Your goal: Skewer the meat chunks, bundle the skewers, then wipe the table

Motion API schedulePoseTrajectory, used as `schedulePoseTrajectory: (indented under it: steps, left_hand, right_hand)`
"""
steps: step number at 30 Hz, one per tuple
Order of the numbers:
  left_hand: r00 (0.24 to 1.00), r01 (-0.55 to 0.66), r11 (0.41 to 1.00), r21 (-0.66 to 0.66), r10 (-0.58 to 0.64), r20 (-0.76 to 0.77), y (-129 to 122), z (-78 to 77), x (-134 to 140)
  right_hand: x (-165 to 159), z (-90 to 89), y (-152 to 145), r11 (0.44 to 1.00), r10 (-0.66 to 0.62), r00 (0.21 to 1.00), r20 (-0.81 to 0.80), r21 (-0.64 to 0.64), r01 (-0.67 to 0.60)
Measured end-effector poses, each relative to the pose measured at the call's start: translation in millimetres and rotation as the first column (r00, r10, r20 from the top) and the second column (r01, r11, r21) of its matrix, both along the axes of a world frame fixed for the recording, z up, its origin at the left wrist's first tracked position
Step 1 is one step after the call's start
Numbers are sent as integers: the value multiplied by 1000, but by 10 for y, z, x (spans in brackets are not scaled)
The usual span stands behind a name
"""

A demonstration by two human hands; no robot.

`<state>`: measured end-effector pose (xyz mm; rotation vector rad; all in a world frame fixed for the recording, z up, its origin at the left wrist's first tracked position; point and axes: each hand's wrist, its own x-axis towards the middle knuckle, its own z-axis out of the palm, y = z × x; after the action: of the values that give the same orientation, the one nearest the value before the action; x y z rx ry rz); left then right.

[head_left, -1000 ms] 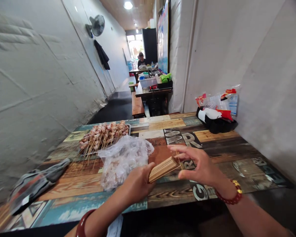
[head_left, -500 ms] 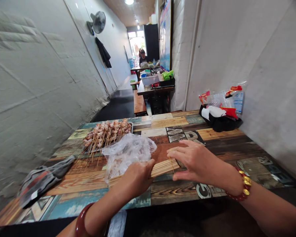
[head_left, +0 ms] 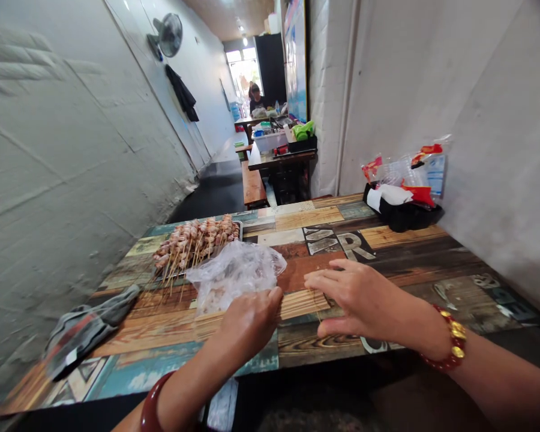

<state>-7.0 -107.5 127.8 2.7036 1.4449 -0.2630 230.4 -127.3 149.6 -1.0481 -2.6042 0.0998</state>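
My left hand (head_left: 254, 315) is closed around a bundle of bamboo skewers (head_left: 303, 304), held flat just above the table. At the bundle's right end, the thumb and fingers of my right hand (head_left: 351, 300) are spread, with a thin rubber band (head_left: 317, 307) stretched between them across the sticks. Right behind my left hand lies a crumpled clear plastic bag (head_left: 240, 267); what is inside is hard to make out. Further back on the left, a metal tray (head_left: 240, 229) carries a heap of raw meat skewers (head_left: 198, 237), their sticks pointing toward me.
A grey cloth (head_left: 90, 327) lies at the table's left. At the back right stands a black container (head_left: 402, 219) with plastic packets. Beyond the wood-patterned table (head_left: 400, 273) are a bench (head_left: 253, 183), another table with boxes, and a person (head_left: 257, 101) seated far back.
The view has shifted slightly. Both hands keep nearly the same places on the bundle, whose sticks look a little more fanned out at the right end.
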Motion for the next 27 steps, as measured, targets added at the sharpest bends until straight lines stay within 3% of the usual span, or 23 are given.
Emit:
schedulePoseTrajectory:
  steps: [5,12,17,21,27]
  left_hand:
    - [999,19,1000,2,-19,37,-11,-70,-9]
    - [990,-2,1000,-13,4,139,0,-177,-107]
    - [982,-52,996,-73,64,176,11,-172,-116]
    - [981,-52,994,-94,68,182,16,-177,-115]
    - [985,-20,999,-43,27,172,-13,-158,-113]
  right_hand:
    - [-20,34,25,998,-29,998,50,-61,32]
    - [33,46,63,968,-100,994,-47,-235,86]
    - [4,-41,31,933,-156,965,-210,-353,74]
    - [14,-95,-29,959,-173,963,-205,-259,117]
    - [44,44,-102,987,-98,994,-51,-133,91]
